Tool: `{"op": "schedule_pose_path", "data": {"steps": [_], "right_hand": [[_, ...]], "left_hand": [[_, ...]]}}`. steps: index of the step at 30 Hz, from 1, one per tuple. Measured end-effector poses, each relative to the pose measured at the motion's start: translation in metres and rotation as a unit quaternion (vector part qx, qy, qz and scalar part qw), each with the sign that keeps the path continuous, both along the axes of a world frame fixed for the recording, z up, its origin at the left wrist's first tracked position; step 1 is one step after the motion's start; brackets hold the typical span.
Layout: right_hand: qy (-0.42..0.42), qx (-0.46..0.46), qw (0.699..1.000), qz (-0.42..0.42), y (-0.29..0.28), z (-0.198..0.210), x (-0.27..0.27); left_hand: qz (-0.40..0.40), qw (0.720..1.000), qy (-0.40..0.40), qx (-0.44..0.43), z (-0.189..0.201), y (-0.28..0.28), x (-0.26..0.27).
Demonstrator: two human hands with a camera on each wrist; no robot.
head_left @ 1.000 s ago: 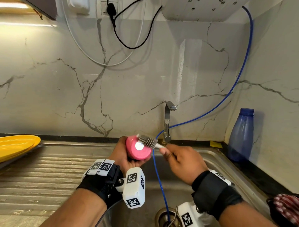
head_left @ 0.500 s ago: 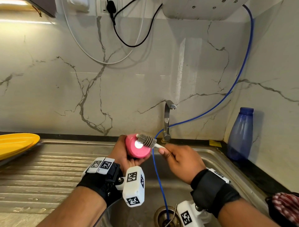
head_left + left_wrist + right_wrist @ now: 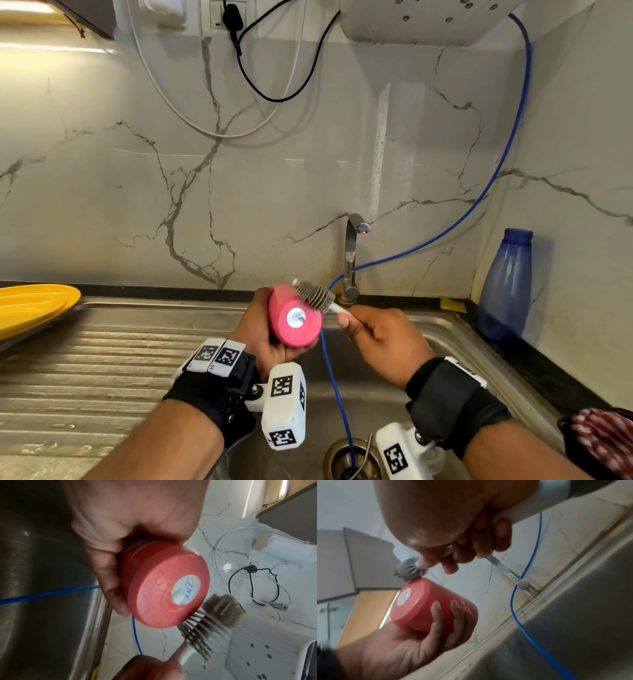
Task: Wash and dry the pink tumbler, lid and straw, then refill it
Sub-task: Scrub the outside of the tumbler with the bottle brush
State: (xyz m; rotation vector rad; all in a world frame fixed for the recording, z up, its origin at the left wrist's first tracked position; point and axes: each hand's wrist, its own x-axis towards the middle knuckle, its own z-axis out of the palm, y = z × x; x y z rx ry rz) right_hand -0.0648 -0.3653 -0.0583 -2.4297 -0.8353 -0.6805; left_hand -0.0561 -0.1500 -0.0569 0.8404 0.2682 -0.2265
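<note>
My left hand [image 3: 260,329] grips the pink tumbler [image 3: 294,317] over the sink, its base with a round silver sticker turned toward me. The fingers wrap its side [image 3: 447,616]. My right hand [image 3: 380,337] holds the white handle of a grey bottle brush [image 3: 315,296], whose bristles lie against the tumbler's upper edge by the base [image 3: 211,622]. In the right wrist view the brush [image 3: 409,571] touches the tumbler [image 3: 426,604] at its rim. The lid and the straw are not in view.
A steel tap [image 3: 351,260] stands behind the hands. A blue hose [image 3: 337,394] runs down into the sink drain [image 3: 349,459]. A blue bottle [image 3: 505,284] stands at the right, a yellow plate [image 3: 30,305] on the ribbed drainboard [image 3: 102,370] at the left, a red checked cloth [image 3: 603,438] at bottom right.
Both hands stay in nearly the same place. The brush has shifted slightly along the tumbler's upper edge, and the tumbler's base has tilted a little more toward me.
</note>
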Motion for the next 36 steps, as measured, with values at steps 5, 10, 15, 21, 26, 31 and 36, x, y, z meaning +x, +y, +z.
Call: {"op": "schedule_pose_path", "data": {"steps": [5,10,15,21,26,31,36], "right_hand": [[-0.033,-0.079,0.996,-0.013,0.002,0.000,-0.008],[-0.012,-0.082,0.996,0.015,0.002,-0.003,-0.007],[0.024,-0.049,0.998,0.039,-0.007,-0.007,0.001],[0.023,-0.009,0.997,0.068,-0.003,-0.004,-0.001],[-0.042,-0.052,0.997,-0.031,-0.015,0.006,-0.002],[-0.064,-0.024,0.989,-0.131,-0.017,0.009,0.001],[-0.041,-0.014,0.987,-0.152,-0.016,0.013,0.000]], "left_hand": [[0.007,0.999,-0.040,-0.032,-0.001,-0.003,0.000],[0.014,0.996,-0.083,-0.007,0.010,0.002,-0.002],[0.037,0.992,-0.117,0.029,0.013,0.000,-0.003],[0.016,0.975,-0.185,0.120,0.008,0.000,-0.004],[-0.049,0.932,-0.258,0.250,0.004,-0.020,-0.008],[-0.016,0.886,-0.324,0.332,0.001,-0.027,-0.008],[0.017,0.869,-0.348,0.353,-0.004,-0.030,-0.008]]}}
